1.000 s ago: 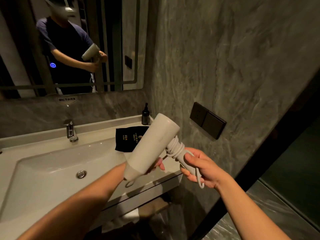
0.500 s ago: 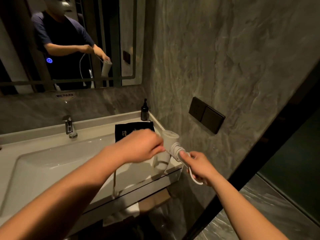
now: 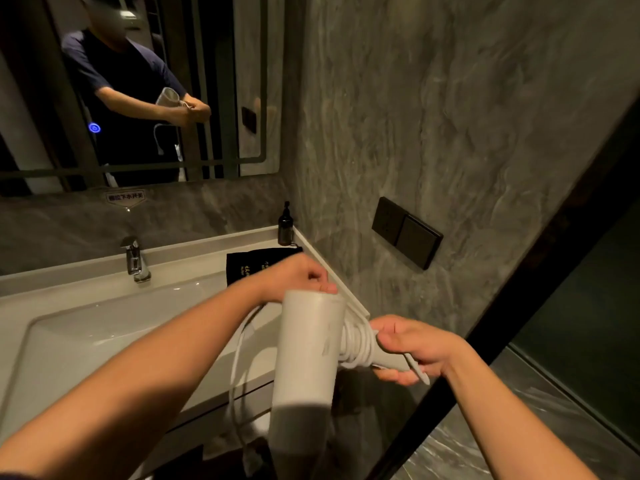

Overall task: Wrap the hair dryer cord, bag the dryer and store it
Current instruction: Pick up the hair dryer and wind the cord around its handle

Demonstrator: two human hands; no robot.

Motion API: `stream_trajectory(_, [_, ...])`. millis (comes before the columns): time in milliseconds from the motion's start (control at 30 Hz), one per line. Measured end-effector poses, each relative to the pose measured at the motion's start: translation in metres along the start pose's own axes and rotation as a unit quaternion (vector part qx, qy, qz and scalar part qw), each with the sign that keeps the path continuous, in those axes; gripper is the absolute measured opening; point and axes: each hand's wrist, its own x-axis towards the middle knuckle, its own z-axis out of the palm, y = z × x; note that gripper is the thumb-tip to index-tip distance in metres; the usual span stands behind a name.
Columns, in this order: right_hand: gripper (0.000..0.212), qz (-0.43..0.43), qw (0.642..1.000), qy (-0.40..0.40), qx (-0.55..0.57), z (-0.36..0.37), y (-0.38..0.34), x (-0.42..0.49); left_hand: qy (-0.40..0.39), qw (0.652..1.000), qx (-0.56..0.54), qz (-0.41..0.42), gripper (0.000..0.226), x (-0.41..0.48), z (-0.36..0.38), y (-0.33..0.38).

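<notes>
Right hand (image 3: 414, 351) clenched on hair dryer (image 3: 308, 344) handle, frame centre; cord (image 3: 356, 344) coiled there. Left hand (image 3: 294, 277) apparently pinching cord. Black bag (image 3: 249, 265) on worktop (image 3: 194, 265).

We count one white hair dryer (image 3: 308, 344), one cord (image 3: 356, 344) coiled around its handle, and two hands: left (image 3: 294, 277), right (image 3: 414, 348). On the bench (image 3: 194, 261) we count one black bag (image 3: 249, 265), one dark bottle (image 3: 285, 225) at 12 o'clock, one faucet (image 3: 133, 259), and one basin (image 3: 104, 327).
</notes>
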Motion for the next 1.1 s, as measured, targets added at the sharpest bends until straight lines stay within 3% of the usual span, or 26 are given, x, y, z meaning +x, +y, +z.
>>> stream_trajectory(67, [0.050, -0.050, 0.998, 0.035, 0.028, 0.002, 0.002, -0.002, -0.009, 0.993, -0.115, -0.004, 0.042, -0.011, 0.024, -0.015])
stream_trajectory(133, [0.044, -0.090, 0.990, 0.103, 0.041, 0.002, 0.002, -0.002, -0.062, 0.973, -0.221, 0.018, 0.032, -0.027, 0.047, -0.012])
stream_trajectory(200, [0.042, -0.109, 0.974, 0.194, 0.049, 0.000, 0.001, 0.000, -0.076, 0.965, -0.250, -0.003, 0.041, -0.039, 0.070, -0.007])
stream_trajectory(267, [0.045, -0.108, 0.947, 0.300, 0.044, -0.004, 0.003, 0.005, -0.002, 0.987, -0.141, -0.081, 0.055, -0.051, 0.084, -0.015])
stream_trajectory(333, [0.049, -0.111, 0.905, 0.409, 0.033, -0.009, 0.010, 0.012, 0.039, 0.994, -0.041, -0.096, 0.052, -0.060, 0.090, -0.031])
stream_trajectory(433, [0.057, -0.104, 0.824, 0.556, 0.039, -0.024, 0.021, 0.020, 0.029, 0.996, 0.040, -0.077, 0.044, -0.068, 0.084, -0.039])
stream_trajectory(567, [0.054, -0.016, 0.759, 0.647, -0.077, -0.041, 0.035, 0.020, 0.010, 0.981, 0.191, -0.018, 0.042, -0.068, 0.050, -0.022])
stream_trajectory(700, [0.062, 0.089, 0.765, 0.597, -0.225, -0.036, 0.049, 0.021, 0.050, 0.947, 0.313, 0.050, 0.036, -0.052, 0.009, 0.021])
stream_trajectory(867, [0.073, 0.150, 0.850, 0.449, -0.232, -0.015, 0.046, 0.026, 0.075, 0.917, 0.384, 0.082, 0.031, -0.021, -0.028, 0.061])
stream_trajectory(1000, [0.076, 0.167, 0.910, 0.285, -0.252, 0.000, 0.028, 0.019, 0.068, 0.942, 0.326, 0.035, 0.038, -0.002, -0.039, 0.065])
stream_trajectory(1100, [0.072, 0.153, 0.950, 0.185, -0.198, 0.007, 0.015, 0.010, 0.061, 0.972, 0.228, 0.011, 0.038, 0.009, -0.034, 0.049])
